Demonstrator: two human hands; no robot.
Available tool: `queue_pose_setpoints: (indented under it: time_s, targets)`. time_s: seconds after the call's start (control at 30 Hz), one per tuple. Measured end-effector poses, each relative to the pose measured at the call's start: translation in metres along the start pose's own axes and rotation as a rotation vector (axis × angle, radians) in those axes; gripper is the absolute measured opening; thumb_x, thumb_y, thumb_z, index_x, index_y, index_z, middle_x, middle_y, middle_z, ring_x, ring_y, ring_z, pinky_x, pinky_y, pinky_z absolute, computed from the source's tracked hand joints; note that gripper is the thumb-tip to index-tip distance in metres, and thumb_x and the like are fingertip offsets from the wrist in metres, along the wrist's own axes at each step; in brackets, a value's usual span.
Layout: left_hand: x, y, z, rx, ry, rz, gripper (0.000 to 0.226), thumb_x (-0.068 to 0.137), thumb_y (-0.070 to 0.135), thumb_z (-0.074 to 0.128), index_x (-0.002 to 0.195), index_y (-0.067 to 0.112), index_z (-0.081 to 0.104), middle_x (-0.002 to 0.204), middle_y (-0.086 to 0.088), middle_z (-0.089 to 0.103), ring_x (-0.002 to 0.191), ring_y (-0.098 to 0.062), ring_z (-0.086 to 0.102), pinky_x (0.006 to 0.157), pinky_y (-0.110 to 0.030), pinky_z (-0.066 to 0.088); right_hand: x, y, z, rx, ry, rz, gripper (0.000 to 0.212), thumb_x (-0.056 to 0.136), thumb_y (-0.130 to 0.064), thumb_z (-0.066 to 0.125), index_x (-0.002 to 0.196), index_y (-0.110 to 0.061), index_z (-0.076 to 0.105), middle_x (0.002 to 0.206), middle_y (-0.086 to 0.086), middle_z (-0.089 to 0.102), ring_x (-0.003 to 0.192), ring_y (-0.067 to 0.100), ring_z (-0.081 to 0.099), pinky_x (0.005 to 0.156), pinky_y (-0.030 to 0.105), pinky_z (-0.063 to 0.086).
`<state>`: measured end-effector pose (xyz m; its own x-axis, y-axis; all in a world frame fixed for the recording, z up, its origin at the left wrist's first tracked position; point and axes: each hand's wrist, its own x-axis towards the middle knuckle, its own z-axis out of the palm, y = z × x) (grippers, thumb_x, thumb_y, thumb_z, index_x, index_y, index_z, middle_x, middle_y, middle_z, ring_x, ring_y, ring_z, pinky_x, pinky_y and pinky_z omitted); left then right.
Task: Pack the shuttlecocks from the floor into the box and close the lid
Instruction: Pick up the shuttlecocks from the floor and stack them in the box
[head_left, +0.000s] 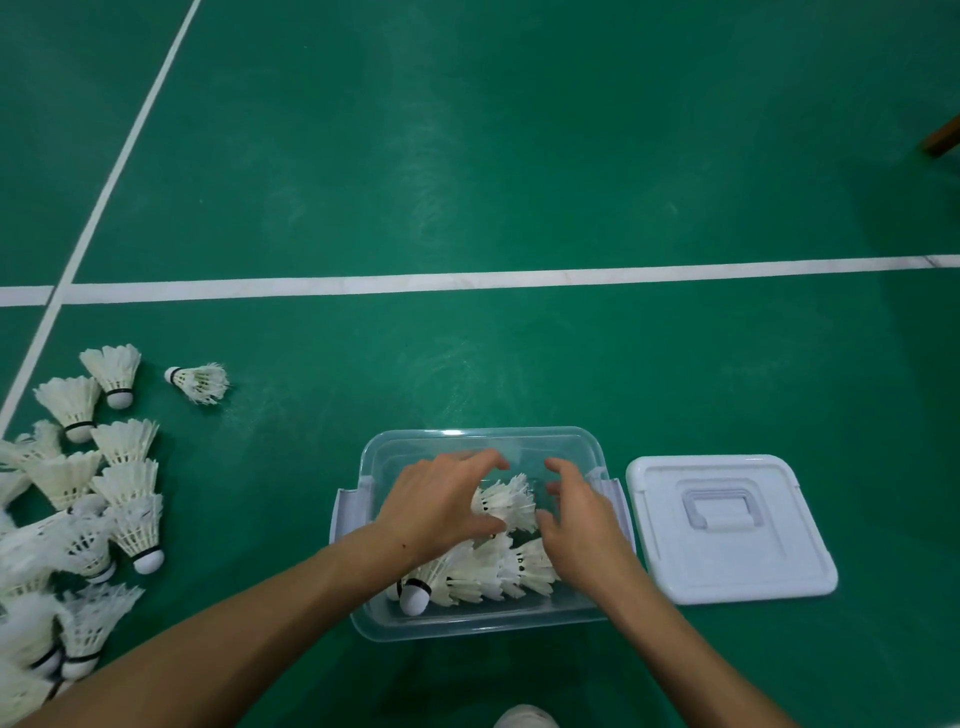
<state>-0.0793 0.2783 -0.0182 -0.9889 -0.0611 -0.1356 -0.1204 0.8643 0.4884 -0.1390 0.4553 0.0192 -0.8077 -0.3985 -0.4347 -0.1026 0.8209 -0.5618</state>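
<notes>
Settling a shuttlecock (506, 501) into the clear box (483, 621), left hand (441, 501) grasping it, right hand (582, 525) released; careless pressing could crush feathers

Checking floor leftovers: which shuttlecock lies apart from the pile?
The shuttlecock right of the pile, alone on its side, cork pointing left.

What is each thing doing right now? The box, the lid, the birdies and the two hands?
box: open, partly filled.
lid: off, flat on the floor right of the box.
shuttlecocks in the box: lying on their sides.
shuttlecocks on the floor: unpacked, piled left.
left hand: holding a shuttlecock.
right hand: open, fingers loosely curled beside it.
</notes>
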Motion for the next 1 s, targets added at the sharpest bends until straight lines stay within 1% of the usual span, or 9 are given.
queue_pose_setpoints:
  time_s: [0.07,0.2,0.33,0.47,0.53,0.63,0.77,0.87,1.0]
  targets:
    - [-0.008,0.002,-0.016,-0.091,0.062,0.032,0.067,0.081,0.066,0.076,0.139,0.039,0.055,0.138,0.016,0.065,0.118,-0.006,0.065,0.099,-0.035,0.056,-0.009,0.001,-0.009,0.029,0.025,-0.096,0.052,0.103,-0.009,0.060,0.151,-0.025,0.045,0.145,-0.005,0.060,0.131,0.010,0.056,0.111,0.032,0.048]
    - [-0.010,0.010,-0.048,-0.354,0.175,0.108,0.063,0.077,0.055,0.083,0.131,0.030,0.060,0.114,0.014,0.066,0.083,0.020,0.055,0.079,-0.008,0.042,-0.026,-0.007,-0.019,0.450,-0.155,-0.201,0.050,0.097,-0.004,0.071,0.139,-0.029,0.058,0.127,-0.010,0.072,0.124,0.000,0.063,0.106,0.030,0.055]
    - [0.003,0.015,-0.059,-0.547,0.235,0.147,0.056,0.080,0.042,0.086,0.127,0.025,0.060,0.105,0.009,0.062,0.049,-0.005,0.042,0.053,-0.009,0.032,-0.031,-0.016,-0.013,0.624,-0.232,-0.227,0.052,0.088,-0.020,0.084,0.133,-0.035,0.063,0.115,-0.004,0.074,0.117,0.010,0.069,0.101,0.034,0.057]
    - [0.010,0.016,-0.050,-0.618,0.191,0.111,0.044,0.083,0.042,0.084,0.118,0.026,0.065,0.100,0.009,0.069,0.047,-0.006,0.039,0.051,-0.014,0.034,-0.029,-0.013,-0.011,0.567,-0.113,-0.257,0.051,0.082,-0.027,0.089,0.124,-0.043,0.065,0.101,-0.002,0.073,0.101,0.014,0.072,0.090,0.033,0.059]
    - [0.006,0.018,-0.047,-0.633,0.180,0.073,0.042,0.083,0.046,0.081,0.117,0.026,0.067,0.101,0.010,0.073,0.052,-0.006,0.052,0.053,-0.016,0.042,-0.029,-0.009,-0.013,0.546,-0.082,-0.272,0.050,0.084,-0.021,0.087,0.120,-0.046,0.064,0.095,-0.003,0.072,0.095,0.012,0.071,0.083,0.029,0.058]
    - [-0.006,0.014,-0.044,-0.681,0.191,-0.034,0.042,0.087,0.047,0.077,0.122,0.026,0.066,0.107,0.012,0.074,0.084,-0.004,0.072,0.075,-0.024,0.061,-0.032,0.003,-0.020,0.490,0.023,-0.261,0.056,0.087,-0.015,0.084,0.126,-0.048,0.061,0.088,-0.006,0.069,0.082,0.011,0.069,0.078,0.028,0.056]
    - [-0.019,0.005,-0.028,-0.497,0.099,-0.109,0.027,0.096,0.037,0.074,0.121,0.027,0.069,0.113,0.016,0.073,0.098,0.003,0.070,0.093,-0.030,0.061,-0.036,0.023,-0.029,0.107,0.281,-0.221,0.061,0.093,-0.026,0.077,0.141,-0.047,0.047,0.093,-0.019,0.064,0.082,0.006,0.066,0.077,0.034,0.058]
    - [-0.012,0.012,-0.012,-0.268,0.009,-0.062,0.041,0.099,0.039,0.070,0.138,0.028,0.062,0.136,0.013,0.067,0.122,-0.003,0.062,0.107,-0.031,0.052,-0.038,0.020,-0.025,-0.068,0.344,-0.203,0.062,0.095,-0.030,0.073,0.147,-0.044,0.040,0.094,-0.024,0.060,0.083,0.005,0.064,0.074,0.033,0.055]
    - [0.009,0.019,0.007,-0.112,-0.080,-0.034,0.063,0.092,0.040,0.075,0.149,0.027,0.052,0.148,0.007,0.061,0.131,-0.016,0.060,0.103,-0.042,0.054,-0.035,0.014,-0.010,-0.186,0.425,-0.238,0.060,0.094,-0.027,0.071,0.145,-0.039,0.042,0.102,-0.016,0.068,0.091,0.013,0.067,0.068,0.032,0.051]
